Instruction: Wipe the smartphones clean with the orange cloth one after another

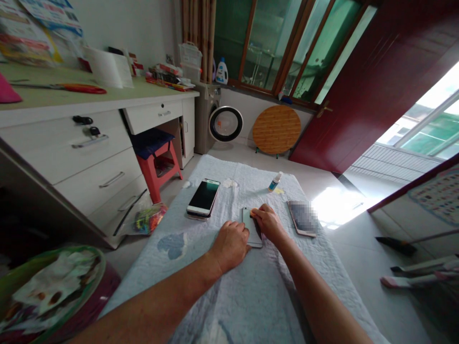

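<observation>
A silver-grey phone [254,235] lies flat on the cloth-covered table, its upper end away from me. My left hand [230,243] closes over its left edge and holds it down. Against the phone's upper part, my right hand [266,220] pinches a small orange piece [253,213] whose kind I cannot make out. To the left rests a stack of phones, a white-framed one [203,197] with a dark screen on top. Another phone [301,219], its screen blurred, lies to the right. Beyond my right hand stands a small spray bottle [275,182] with a blue label.
A pale blue quilted cloth [222,179] covers the table. At the left are a white desk [154,102], a red stool [158,172] and a waste bin [103,277]. Farther back are a washing machine [204,114] with its door open and a round wooden tabletop [277,129].
</observation>
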A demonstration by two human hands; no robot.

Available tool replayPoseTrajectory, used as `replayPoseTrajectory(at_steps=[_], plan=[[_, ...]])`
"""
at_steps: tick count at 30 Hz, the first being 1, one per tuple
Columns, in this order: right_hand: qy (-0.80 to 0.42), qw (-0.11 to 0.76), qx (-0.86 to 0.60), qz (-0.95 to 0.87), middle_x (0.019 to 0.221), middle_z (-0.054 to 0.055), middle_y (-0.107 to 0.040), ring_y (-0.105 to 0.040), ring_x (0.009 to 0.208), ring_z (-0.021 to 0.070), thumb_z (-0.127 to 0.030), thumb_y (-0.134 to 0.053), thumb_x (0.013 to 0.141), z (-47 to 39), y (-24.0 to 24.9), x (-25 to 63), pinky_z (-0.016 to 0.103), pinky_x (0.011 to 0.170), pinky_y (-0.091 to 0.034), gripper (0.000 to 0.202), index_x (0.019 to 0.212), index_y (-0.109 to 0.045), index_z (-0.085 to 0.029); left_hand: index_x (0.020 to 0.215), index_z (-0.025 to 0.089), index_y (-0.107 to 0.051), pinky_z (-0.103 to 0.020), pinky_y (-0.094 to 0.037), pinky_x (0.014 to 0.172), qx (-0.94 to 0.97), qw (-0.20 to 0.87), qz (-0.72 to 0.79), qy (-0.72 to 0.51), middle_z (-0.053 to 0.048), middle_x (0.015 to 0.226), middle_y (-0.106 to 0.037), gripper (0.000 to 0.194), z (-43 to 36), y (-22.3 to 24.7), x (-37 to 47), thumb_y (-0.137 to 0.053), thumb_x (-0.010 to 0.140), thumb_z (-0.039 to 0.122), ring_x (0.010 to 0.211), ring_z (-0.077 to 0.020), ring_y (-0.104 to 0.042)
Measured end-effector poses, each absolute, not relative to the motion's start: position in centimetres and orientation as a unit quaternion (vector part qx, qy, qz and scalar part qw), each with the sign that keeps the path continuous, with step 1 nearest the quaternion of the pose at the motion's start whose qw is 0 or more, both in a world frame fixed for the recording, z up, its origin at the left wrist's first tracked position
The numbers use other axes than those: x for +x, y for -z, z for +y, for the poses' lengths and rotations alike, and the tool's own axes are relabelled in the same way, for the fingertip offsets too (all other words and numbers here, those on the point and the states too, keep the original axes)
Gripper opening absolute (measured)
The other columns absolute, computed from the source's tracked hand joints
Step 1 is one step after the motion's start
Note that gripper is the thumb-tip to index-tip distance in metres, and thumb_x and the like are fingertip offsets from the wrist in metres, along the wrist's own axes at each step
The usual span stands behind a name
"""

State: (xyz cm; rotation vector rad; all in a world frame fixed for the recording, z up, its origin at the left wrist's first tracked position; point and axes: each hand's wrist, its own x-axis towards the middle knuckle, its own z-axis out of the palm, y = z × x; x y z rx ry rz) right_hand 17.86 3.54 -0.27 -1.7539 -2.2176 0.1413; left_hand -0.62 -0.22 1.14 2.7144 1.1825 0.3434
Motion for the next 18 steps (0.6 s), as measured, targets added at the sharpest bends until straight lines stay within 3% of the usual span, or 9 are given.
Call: replayPoseTrajectory(at_steps=[7,18], plan=[[-0.072,0.167,-0.633,-0.753,0.077,0.001,-0.051,-0.051,0.076,0.0119,-0.03,-0.045,0.096,4.0,0.4,18.9,0.021,0.071,-0.037,0.029,0.087,-0.071,-0.019,0.089,0.017,-0.061,-0.038,-0.042,0.084,0.907,0.087,0.398,-0.11,-0.008,0.095,-0.062,0.023,-0.2,-1.4,-0.7,-0.065,0.081,0.038,0.094,-0.0247,-0.057],[-0.133,0.144,-0.573,-0.796,0.083,0.002,-0.05,-0.05,0.075,0.0123,-0.03,-0.042,0.096,-4.5,-1.2,18.0,0.022,0.069,-0.038,0.029,0.09,-0.069,-0.021,0.091,0.015,-0.061,-0.038,-0.042,0.084,0.91,0.084,0.391,-0.109,-0.009,0.096,-0.062,0.022,-0.2,-1.1,-0.6,-0.063,0.083,0.035,0.095,-0.0249,-0.056]])
